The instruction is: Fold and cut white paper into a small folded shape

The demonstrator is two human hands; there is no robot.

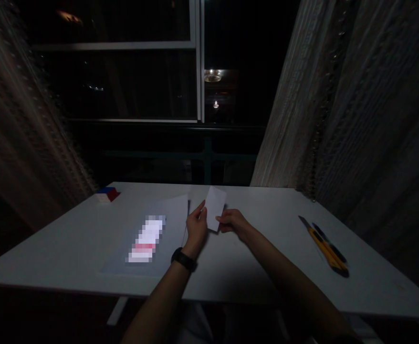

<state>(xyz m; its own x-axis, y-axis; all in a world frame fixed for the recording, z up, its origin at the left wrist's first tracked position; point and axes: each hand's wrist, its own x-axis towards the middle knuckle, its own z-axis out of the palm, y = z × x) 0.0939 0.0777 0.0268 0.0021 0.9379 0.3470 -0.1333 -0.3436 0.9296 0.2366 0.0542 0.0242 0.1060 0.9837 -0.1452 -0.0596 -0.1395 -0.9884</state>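
Over the middle of the table, a small white piece of paper (pixel 214 204) is held up between both hands. My left hand (pixel 196 223), with a dark band on its wrist, grips the paper's left edge between thumb and fingers. On the lower right edge, my right hand (pixel 234 222) pinches the same paper. To the left, a larger white sheet (pixel 175 210) lies flat on the table, close beside my left hand. A lit phone (pixel 147 240) rests on that sheet, its screen blurred into blocks.
The white table (pixel 245 282) stands before a dark window (pixel 123 86). A yellow utility knife (pixel 326 251), its blade showing, lies at the right beside a dark pen (pixel 329 242). A puzzle cube (pixel 107 194) sits at the far left corner. Curtains (pixel 291 95) hang at both sides.
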